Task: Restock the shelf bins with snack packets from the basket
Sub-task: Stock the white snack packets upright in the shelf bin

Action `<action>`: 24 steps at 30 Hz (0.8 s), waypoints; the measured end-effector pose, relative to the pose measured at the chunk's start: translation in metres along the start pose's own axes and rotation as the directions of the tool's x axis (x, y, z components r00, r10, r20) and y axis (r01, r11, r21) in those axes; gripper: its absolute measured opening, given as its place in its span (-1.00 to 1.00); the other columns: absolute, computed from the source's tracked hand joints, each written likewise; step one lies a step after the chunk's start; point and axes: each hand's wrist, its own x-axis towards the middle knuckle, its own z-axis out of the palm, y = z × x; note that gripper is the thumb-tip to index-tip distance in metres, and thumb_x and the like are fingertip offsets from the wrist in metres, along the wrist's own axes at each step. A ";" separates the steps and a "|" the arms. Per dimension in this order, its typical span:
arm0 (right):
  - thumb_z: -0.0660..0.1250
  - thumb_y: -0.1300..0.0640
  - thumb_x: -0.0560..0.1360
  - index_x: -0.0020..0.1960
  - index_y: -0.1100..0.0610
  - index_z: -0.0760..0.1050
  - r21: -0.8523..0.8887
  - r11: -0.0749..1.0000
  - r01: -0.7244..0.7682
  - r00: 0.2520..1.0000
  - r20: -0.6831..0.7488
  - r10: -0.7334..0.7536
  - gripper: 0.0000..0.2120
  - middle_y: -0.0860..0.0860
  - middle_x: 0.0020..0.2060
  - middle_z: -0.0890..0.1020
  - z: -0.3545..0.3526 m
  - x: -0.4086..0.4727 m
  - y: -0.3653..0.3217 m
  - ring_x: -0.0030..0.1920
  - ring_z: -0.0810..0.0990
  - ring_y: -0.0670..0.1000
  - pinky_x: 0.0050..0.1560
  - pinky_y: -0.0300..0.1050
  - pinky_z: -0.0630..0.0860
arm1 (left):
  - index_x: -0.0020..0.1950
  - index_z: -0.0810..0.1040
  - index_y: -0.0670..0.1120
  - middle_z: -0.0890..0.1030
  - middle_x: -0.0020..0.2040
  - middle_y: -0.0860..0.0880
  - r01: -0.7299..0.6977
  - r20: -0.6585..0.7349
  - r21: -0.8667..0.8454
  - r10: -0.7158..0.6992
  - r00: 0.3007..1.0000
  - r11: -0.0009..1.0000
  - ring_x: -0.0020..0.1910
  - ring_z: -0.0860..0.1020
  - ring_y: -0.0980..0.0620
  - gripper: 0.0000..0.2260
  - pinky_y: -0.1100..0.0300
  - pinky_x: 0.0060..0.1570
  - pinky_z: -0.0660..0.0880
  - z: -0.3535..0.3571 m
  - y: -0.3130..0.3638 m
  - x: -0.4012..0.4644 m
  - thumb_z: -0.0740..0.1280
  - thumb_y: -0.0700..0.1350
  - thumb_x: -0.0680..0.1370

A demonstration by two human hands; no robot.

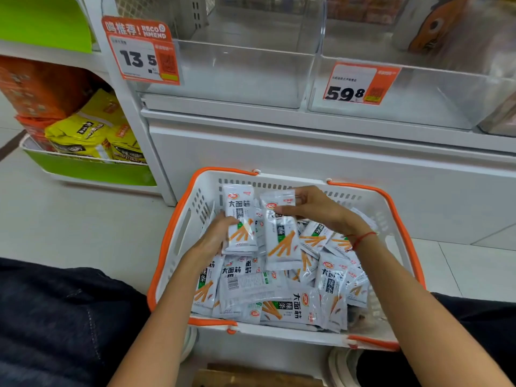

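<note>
Far left, yellow bags [83, 132] sit on a low side shelf, and above the floor two clear shelf bins carry price tags, the left bin [231, 74] marked 13.5 and the right bin [413, 99] marked 59.8. Below them the white, orange-rimmed basket [167, 241] rests on the floor, heaped with white snack packets [282, 300]. The left hand [215, 236] has its grip curled round one upright packet [240, 219], and just beside it the right hand [321, 210] pinches a second packet [280, 236] at its top, both over the basket.
</note>
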 end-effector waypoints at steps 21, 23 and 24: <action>0.06 -0.06 0.63 0.28 0.10 0.39 -0.026 0.996 -0.087 0.957 -0.281 0.076 -0.66 0.03 0.19 0.46 0.064 0.004 -0.016 0.20 0.43 -0.01 0.26 -0.14 0.34 | 0.41 0.35 -0.03 0.46 0.33 -0.02 -0.164 -0.017 -0.082 0.164 0.986 0.983 0.30 0.42 0.00 -0.42 0.04 0.32 0.31 0.039 0.015 -0.015 0.30 0.14 0.44; -0.02 0.08 0.66 0.00 0.09 0.41 -0.008 0.995 -0.097 0.990 -0.104 0.096 -0.75 -0.05 -0.12 0.47 0.055 -0.003 -0.041 -0.12 0.43 -0.10 -0.02 -0.28 0.38 | 0.38 0.38 -0.05 0.46 0.29 -0.02 -0.211 -0.084 -0.120 0.202 0.976 0.970 0.28 0.41 -0.01 -0.49 0.07 0.24 0.33 0.038 0.032 -0.017 0.28 0.14 0.48; -0.01 0.14 0.66 0.06 0.13 0.39 -0.010 0.995 -0.095 0.993 -0.078 0.094 -0.79 -0.02 -0.11 0.46 0.052 -0.004 -0.052 -0.10 0.44 -0.06 -0.05 -0.31 0.40 | 0.37 0.39 -0.05 0.47 0.27 -0.04 -0.219 -0.094 -0.154 0.207 0.974 0.963 0.26 0.43 -0.04 -0.46 0.03 0.25 0.35 0.037 0.040 -0.017 0.29 0.16 0.46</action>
